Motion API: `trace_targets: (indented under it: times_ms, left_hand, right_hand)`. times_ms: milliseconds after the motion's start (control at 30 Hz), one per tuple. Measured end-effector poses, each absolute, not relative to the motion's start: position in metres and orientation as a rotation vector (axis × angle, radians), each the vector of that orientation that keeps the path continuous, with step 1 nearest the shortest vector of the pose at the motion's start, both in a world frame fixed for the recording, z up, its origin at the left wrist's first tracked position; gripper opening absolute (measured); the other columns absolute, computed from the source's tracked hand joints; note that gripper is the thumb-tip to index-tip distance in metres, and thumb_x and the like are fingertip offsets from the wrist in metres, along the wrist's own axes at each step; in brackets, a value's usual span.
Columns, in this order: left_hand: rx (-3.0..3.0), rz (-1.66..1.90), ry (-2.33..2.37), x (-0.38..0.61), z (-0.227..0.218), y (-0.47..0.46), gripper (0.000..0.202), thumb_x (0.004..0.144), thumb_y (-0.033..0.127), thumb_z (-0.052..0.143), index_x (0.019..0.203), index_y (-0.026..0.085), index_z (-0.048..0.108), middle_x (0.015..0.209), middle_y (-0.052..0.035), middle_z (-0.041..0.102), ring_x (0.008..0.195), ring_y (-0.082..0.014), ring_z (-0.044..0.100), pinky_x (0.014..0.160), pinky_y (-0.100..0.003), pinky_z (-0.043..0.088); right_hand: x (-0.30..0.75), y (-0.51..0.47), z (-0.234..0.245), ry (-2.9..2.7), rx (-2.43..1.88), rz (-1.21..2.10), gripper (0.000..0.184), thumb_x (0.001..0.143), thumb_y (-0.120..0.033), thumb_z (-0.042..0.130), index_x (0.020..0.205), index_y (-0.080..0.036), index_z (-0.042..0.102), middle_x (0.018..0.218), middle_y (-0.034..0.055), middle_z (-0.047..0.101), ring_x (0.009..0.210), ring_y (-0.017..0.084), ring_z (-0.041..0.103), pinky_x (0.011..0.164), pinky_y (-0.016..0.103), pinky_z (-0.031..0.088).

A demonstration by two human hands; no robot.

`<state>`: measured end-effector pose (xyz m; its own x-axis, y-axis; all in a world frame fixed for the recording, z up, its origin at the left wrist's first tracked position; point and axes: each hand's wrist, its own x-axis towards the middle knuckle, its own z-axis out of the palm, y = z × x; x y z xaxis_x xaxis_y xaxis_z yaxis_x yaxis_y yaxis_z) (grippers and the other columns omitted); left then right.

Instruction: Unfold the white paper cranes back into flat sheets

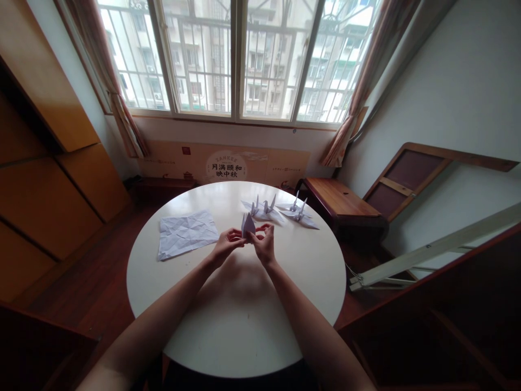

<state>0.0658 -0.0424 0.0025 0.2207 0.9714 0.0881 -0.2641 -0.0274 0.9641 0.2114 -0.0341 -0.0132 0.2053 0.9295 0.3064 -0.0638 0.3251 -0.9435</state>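
Observation:
Between my two hands, above the middle of the round white table [244, 336], is a small folded piece of white paper [248, 224], pointed at the top. My left hand [228, 244] pinches its lower left side. My right hand [265, 245] grips the lower right side with the thumb, its other fingers curled behind. The fingers partly hide the paper's lower edge. Just beyond my hands stand several folded paper cranes [266, 209], with more cranes [300, 213] to the right. A creased white paper sheet [187, 233] lies flat to the left of my left hand.
A low wooden bench [342, 196] stands behind the table on the right. A long printed cardboard panel [260, 163] leans under the barred window [236, 65]. Yellow cabinets [49, 201] line the left, and a pale metal frame [399, 266] leans at the right.

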Motion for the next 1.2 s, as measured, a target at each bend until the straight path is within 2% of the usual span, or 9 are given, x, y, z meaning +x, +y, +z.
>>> trace_targets:
  times_ms: [100, 167, 300, 433, 633, 767, 833, 933, 1200]
  left_hand:
    - [0.978, 1.167, 0.768, 0.064, 0.002, -0.040, 0.036, 0.065, 0.037, 0.082, 0.089, 0.014, 0.069, 0.087, -0.0096, 0.072, 0.084, -0.0225, 0.068, 0.079, -0.035, 0.048]
    - [0.916, 1.164, 0.754, 0.063, 0.002, -0.038, 0.040, 0.063, 0.036, 0.084, 0.093, 0.014, 0.071, 0.090, -0.0106, 0.072, 0.086, -0.0231, 0.068, 0.081, -0.035, 0.047]
    - [0.906, 1.179, 0.769, 0.060, 0.000, -0.036, 0.044, 0.059, 0.033, 0.086, 0.096, 0.014, 0.072, 0.094, -0.0116, 0.072, 0.089, -0.0231, 0.067, 0.080, -0.034, 0.046]
    - [0.963, 1.209, 0.816, 0.060, -0.003, -0.035, 0.039, 0.057, 0.031, 0.087, 0.088, 0.015, 0.071, 0.087, -0.0093, 0.072, 0.085, -0.0211, 0.066, 0.078, -0.032, 0.046]
    - [1.082, 1.299, 0.914, 0.062, -0.003, -0.035, 0.034, 0.055, 0.033, 0.087, 0.076, 0.013, 0.069, 0.077, -0.0068, 0.070, 0.077, -0.0187, 0.064, 0.073, -0.030, 0.047]
    - [1.117, 1.308, 0.852, 0.061, -0.002, -0.033, 0.035, 0.054, 0.033, 0.087, 0.074, 0.012, 0.068, 0.089, -0.0098, 0.071, 0.085, -0.0204, 0.064, 0.079, -0.032, 0.048]
    - [1.102, 1.286, 0.804, 0.060, -0.001, -0.032, 0.035, 0.054, 0.032, 0.088, 0.073, 0.012, 0.066, 0.094, -0.0106, 0.070, 0.090, -0.0219, 0.064, 0.084, -0.035, 0.048]
    - [1.047, 1.218, 0.771, 0.058, -0.001, -0.032, 0.037, 0.055, 0.033, 0.088, 0.071, 0.013, 0.062, 0.084, -0.0076, 0.070, 0.084, -0.0211, 0.066, 0.084, -0.038, 0.049]
    - [1.082, 1.257, 0.814, 0.055, 0.001, -0.032, 0.033, 0.055, 0.030, 0.087, 0.075, 0.014, 0.067, 0.075, -0.0054, 0.069, 0.076, -0.0171, 0.064, 0.072, -0.028, 0.045]
  right_hand:
    - [0.210, -0.034, -0.014, -1.171, -0.956, 0.858, 0.040, 0.073, -0.047, 0.071, 0.086, -0.022, 0.042, 0.081, -0.0017, 0.056, 0.057, 0.012, 0.060, 0.051, 0.027, 0.054]
    - [0.210, -0.034, -0.013, -1.211, -0.931, 0.859, 0.036, 0.075, -0.048, 0.069, 0.082, -0.021, 0.046, 0.078, -0.0005, 0.056, 0.060, 0.013, 0.061, 0.054, 0.028, 0.055]
    - [0.211, -0.033, -0.014, -1.260, -0.926, 0.831, 0.029, 0.078, -0.045, 0.067, 0.085, -0.019, 0.055, 0.090, 0.0036, 0.059, 0.068, 0.015, 0.064, 0.058, 0.030, 0.057]
    - [0.212, -0.033, -0.014, -1.320, -0.919, 0.792, 0.024, 0.079, -0.042, 0.066, 0.086, -0.019, 0.062, 0.095, 0.0047, 0.058, 0.072, 0.016, 0.065, 0.064, 0.032, 0.057]
    - [0.211, -0.035, -0.013, -1.379, -0.943, 0.877, 0.031, 0.079, -0.048, 0.065, 0.086, -0.018, 0.063, 0.093, 0.0067, 0.063, 0.082, 0.020, 0.068, 0.072, 0.034, 0.058]
    - [0.210, -0.036, -0.014, -1.394, -0.948, 0.946, 0.037, 0.071, -0.048, 0.073, 0.089, -0.017, 0.062, 0.091, 0.0069, 0.067, 0.083, 0.022, 0.068, 0.073, 0.037, 0.058]
    - [0.211, -0.035, -0.014, -1.379, -0.947, 0.957, 0.037, 0.071, -0.049, 0.073, 0.088, -0.018, 0.062, 0.090, 0.0068, 0.068, 0.082, 0.022, 0.069, 0.072, 0.037, 0.058]
    - [0.211, -0.035, -0.013, -1.354, -0.949, 0.955, 0.035, 0.074, -0.049, 0.070, 0.088, -0.018, 0.062, 0.087, 0.0063, 0.069, 0.079, 0.022, 0.069, 0.069, 0.036, 0.057]
    - [0.214, -0.034, -0.007, -1.292, -0.884, 0.990, 0.036, 0.071, -0.043, 0.073, 0.093, -0.019, 0.060, 0.085, 0.0045, 0.066, 0.071, 0.018, 0.066, 0.065, 0.032, 0.055]
